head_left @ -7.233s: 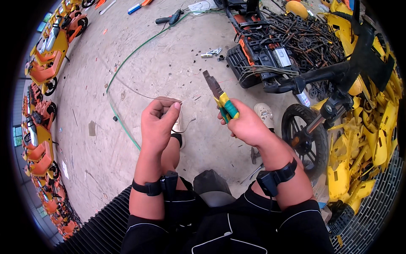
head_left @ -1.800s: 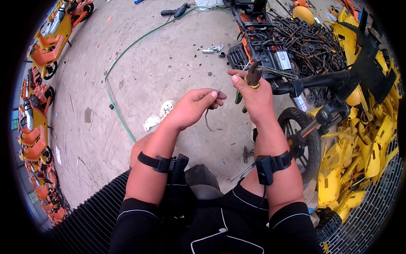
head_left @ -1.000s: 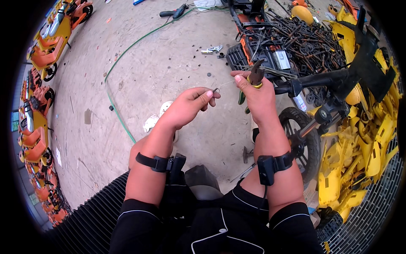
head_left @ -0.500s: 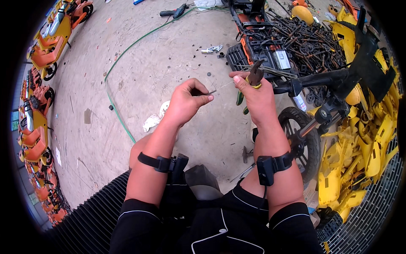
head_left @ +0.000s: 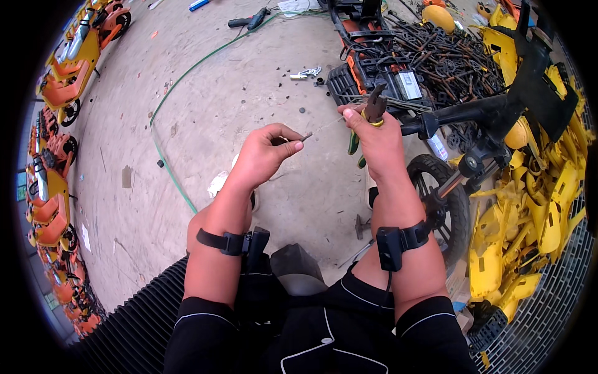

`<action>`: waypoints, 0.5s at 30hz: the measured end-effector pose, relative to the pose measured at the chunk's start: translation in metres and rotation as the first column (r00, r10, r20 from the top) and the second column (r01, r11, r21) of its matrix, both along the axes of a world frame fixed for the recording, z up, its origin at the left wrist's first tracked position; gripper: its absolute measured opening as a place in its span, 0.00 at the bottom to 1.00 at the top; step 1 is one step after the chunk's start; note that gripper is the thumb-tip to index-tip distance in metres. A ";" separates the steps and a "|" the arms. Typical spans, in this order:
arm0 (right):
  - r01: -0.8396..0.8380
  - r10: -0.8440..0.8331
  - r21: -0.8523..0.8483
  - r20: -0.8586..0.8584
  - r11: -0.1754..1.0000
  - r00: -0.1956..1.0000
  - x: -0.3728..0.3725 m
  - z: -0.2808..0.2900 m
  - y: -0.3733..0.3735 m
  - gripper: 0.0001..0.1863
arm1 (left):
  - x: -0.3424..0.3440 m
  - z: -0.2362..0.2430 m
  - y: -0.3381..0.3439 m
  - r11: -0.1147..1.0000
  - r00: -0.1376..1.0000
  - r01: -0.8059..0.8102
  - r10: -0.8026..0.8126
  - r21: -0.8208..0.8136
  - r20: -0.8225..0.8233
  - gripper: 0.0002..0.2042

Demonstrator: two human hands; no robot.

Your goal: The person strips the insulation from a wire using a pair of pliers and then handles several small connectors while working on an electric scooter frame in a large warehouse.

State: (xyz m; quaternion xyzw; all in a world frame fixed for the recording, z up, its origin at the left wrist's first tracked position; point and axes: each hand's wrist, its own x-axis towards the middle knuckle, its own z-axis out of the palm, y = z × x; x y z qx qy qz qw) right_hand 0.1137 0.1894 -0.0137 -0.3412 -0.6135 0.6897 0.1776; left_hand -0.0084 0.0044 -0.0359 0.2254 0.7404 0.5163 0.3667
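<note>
My left hand (head_left: 260,156) is closed, with thumb and forefinger pinching a short, thin dark rod-like piece (head_left: 307,136). Its tip points up toward my right hand (head_left: 383,143), which is wrapped round a pair of pliers (head_left: 376,107). The dark jaws stick up above the fist, and the green and yellow handles come out below the palm. Thumb and forefinger of that hand also meet at a faint, pale thin strand running toward the left hand's piece. Whether the strand joins that piece is too fine to tell. Both hands are above the concrete floor.
A partly stripped vehicle frame (head_left: 367,62) lies ahead right, beside a heap of rusty metal parts (head_left: 442,59). A wheel (head_left: 442,206) and yellow panels (head_left: 498,249) are at my right. A green hose (head_left: 163,103), a power drill (head_left: 249,22) and a hammer (head_left: 359,227) lie on the floor.
My left hand has shifted slightly left, and the dark piece in it tilts a little more steeply. My right hand keeps its hold on the pliers, nearly unmoved. The view has shifted slightly.
</note>
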 end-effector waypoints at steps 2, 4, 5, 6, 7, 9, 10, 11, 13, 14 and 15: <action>-0.006 0.006 0.003 0.005 1.000 1.000 0.000 0.002 -0.001 0.09 | 0.001 -0.002 0.001 0.999 0.999 -0.052 0.052 0.002 -0.003 0.06; -0.011 0.011 0.006 0.009 1.000 1.000 0.000 0.004 -0.003 0.10 | 0.000 -0.006 0.000 0.996 0.996 -0.086 0.086 0.004 -0.027 0.07; -0.012 0.012 0.007 0.011 1.000 1.000 -0.001 0.005 -0.004 0.10 | 0.000 -0.009 0.000 0.996 0.994 -0.094 0.094 0.006 -0.050 0.08; -0.014 0.014 0.008 0.013 1.000 1.000 -0.002 0.005 -0.005 0.10 | -0.001 -0.011 -0.001 0.995 0.992 -0.102 0.102 0.007 -0.072 0.09; -0.010 0.010 0.007 -0.002 1.000 1.000 -0.001 0.004 -0.004 0.10 | 0.000 -0.007 0.001 0.994 0.991 -0.109 0.107 -0.016 -0.082 0.11; -0.003 0.003 0.006 -0.032 1.000 0.999 -0.001 0.001 -0.002 0.10 | 0.002 0.004 0.003 0.990 0.988 -0.123 0.116 -0.064 -0.101 0.15; 0.016 -0.016 -0.004 -0.038 1.000 0.999 -0.001 0.001 0.000 0.10 | 0.004 0.010 0.004 0.989 0.986 -0.140 0.135 -0.043 -0.101 0.16; 0.035 -0.035 -0.015 -0.043 0.999 0.998 0.000 0.002 0.001 0.10 | 0.007 0.017 0.005 0.988 0.983 -0.156 0.153 -0.022 -0.100 0.18; 0.053 -0.054 -0.024 -0.044 0.998 0.998 0.001 0.002 0.005 0.09 | 0.008 0.017 0.005 0.985 0.978 -0.173 0.174 0.024 -0.117 0.20; 0.052 -0.053 -0.023 -0.041 0.998 0.998 0.001 0.001 0.007 0.09 | 0.009 0.011 0.005 0.984 0.975 -0.173 0.178 0.048 -0.134 0.20; 0.052 -0.053 -0.022 -0.037 0.998 0.998 0.001 0.001 0.008 0.09 | 0.008 0.008 0.004 0.986 0.978 -0.160 0.165 0.046 -0.127 0.20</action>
